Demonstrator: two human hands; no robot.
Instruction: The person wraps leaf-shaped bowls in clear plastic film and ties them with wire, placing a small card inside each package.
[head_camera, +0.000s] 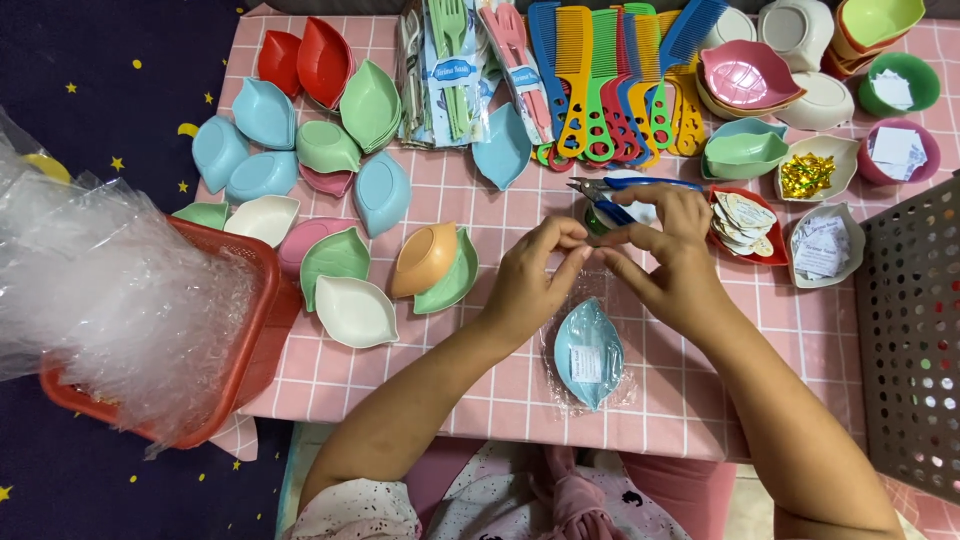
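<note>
The left hand (528, 278) and the right hand (672, 262) are meeting fingertip to fingertip over the middle of the pink checked table (480, 390), pinching something between them that is too small to tell. A blue leaf-shaped dish (588, 352) in a clear wrapper is lying just below the hands, near the table's front edge. Blue-handled snips (612, 194) are resting just beyond the right hand, and a red basket (255, 330) of clear bags is hanging over the left edge.
</note>
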